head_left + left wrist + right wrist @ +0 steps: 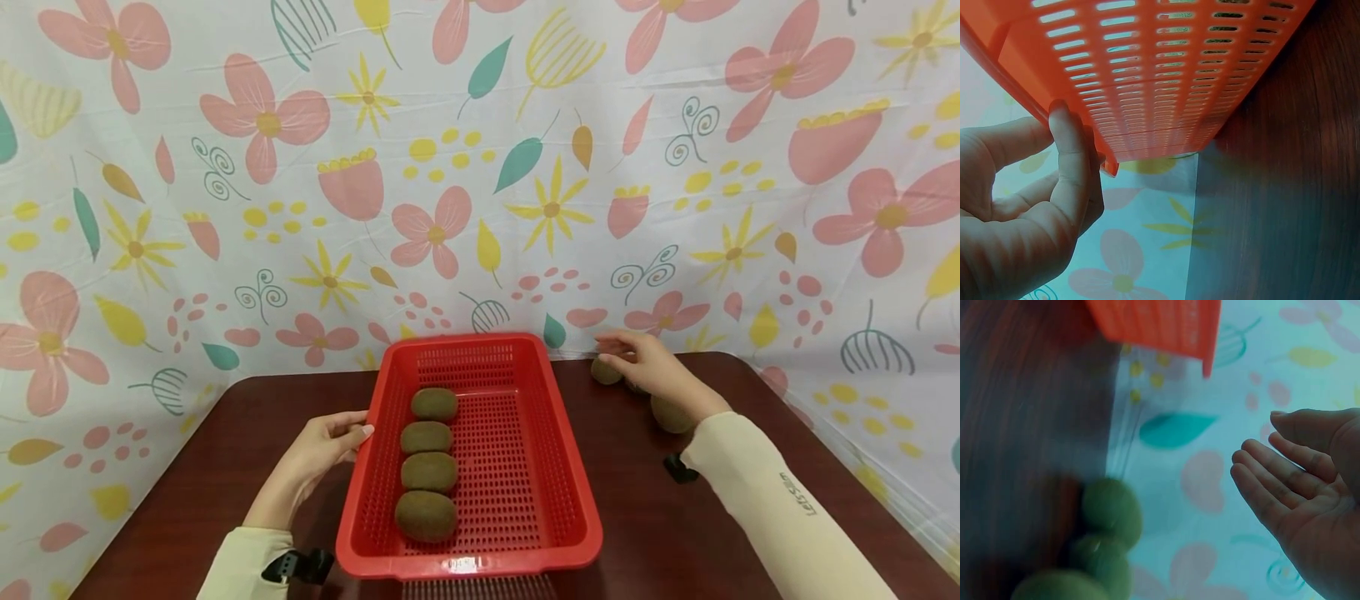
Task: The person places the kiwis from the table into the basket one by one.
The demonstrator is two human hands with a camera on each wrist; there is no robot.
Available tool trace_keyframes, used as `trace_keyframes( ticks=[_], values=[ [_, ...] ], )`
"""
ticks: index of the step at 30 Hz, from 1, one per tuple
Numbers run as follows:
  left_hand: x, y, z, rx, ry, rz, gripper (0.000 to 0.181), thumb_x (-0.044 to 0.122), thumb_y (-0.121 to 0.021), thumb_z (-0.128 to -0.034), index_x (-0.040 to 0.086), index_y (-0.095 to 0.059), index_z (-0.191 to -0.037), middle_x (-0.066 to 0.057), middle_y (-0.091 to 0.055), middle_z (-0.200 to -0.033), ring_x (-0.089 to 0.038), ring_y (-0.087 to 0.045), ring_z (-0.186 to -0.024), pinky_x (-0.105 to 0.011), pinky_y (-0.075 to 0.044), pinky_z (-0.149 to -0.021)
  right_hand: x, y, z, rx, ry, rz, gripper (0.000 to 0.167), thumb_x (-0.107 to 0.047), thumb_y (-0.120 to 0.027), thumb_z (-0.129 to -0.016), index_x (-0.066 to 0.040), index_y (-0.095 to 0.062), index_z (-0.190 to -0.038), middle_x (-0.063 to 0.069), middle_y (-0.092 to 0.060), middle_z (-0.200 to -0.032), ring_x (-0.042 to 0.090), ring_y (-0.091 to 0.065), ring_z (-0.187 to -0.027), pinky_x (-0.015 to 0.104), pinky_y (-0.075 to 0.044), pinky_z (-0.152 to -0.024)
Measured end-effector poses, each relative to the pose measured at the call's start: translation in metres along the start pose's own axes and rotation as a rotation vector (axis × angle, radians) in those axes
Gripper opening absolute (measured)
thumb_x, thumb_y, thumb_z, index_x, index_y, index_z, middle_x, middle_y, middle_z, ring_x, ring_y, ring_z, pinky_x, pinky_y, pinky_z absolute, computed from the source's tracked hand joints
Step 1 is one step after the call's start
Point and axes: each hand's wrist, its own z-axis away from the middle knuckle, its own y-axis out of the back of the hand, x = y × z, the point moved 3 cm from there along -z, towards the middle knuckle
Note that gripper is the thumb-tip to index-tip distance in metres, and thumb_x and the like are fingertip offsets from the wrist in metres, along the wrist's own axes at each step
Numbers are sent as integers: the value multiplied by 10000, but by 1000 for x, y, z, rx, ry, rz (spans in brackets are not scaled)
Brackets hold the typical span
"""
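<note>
A red plastic basket (532, 560) with slotted walls stands on the table. Along its left side lies a row of several brown kiwifruits (426, 472). My left hand (318, 450) pinches the basket's left rim between thumb and fingers, which the left wrist view shows close up. Over on the right, my right hand (651, 367) hovers above loose kiwifruits (671, 414), partly hiding them in the head view. Seen from the right wrist, this hand (1310, 494) has extended, slightly bent fingers, holds nothing and is apart from three kiwifruits (1112, 512).
The dark reddish-brown table (195, 492) ends at a white floral-patterned cloth (450, 167) hanging behind it. Black straps with small devices (300, 567) sit on both wrists. The basket stands between the two arms.
</note>
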Motion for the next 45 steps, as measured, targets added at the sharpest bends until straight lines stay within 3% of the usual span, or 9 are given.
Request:
trace_keyframes(
  ticks=[8, 19, 27, 37, 45],
  values=[
    [-1, 0, 0, 1, 3, 4, 443, 120, -581, -965, -81, -485, -1349, -135, -654, -992, -248, -674, -810, -405, -559, -804, 38, 20, 31, 39, -85, 59, 340, -83, -599, -951, 101, -560, -1235, 288, -618, -1150, 413, -615, -1029, 467, -526, -828],
    [0, 0, 0, 3, 8, 12, 430, 105, -581, -961, -81, -495, -1340, -135, -649, -970, -243, -672, -810, -410, -557, -807, 79, 25, 57, 35, -176, 93, 402, -111, -643, -926, 110, -547, -1249, 290, -635, -1110, 418, -633, -998, 389, -554, -727],
    [1, 0, 0, 10, 12, 12, 432, 105, -582, -960, -80, -494, -1341, -138, -653, -975, -245, -672, -806, -404, -558, -808, 92, 23, 63, -8, -250, 93, 515, -247, -674, -915, 106, -533, -1262, 285, -607, -1157, 437, -599, -1044, 465, -534, -770],
    [-1, 0, 0, 1, 8, 7, 448, 126, -580, -965, -82, -482, -1350, -137, -651, -999, -248, -667, -811, -409, -557, -804, 98, 23, 67, -28, -279, 142, 554, -285, -694, -895, 113, -541, -1250, 306, -587, -1177, 459, -565, -1058, 471, -513, -782],
    [-2, 0, 0, -1, 4, 3, 451, 136, -582, -966, -78, -484, -1351, -136, -656, -998, -256, -673, -813, -420, -555, -813, 104, 26, 73, -75, -356, 170, 642, -385, -663, -903, 125, -524, -1267, 392, -470, -1269, 539, -462, -1130, 540, -482, -816]
  ],
)
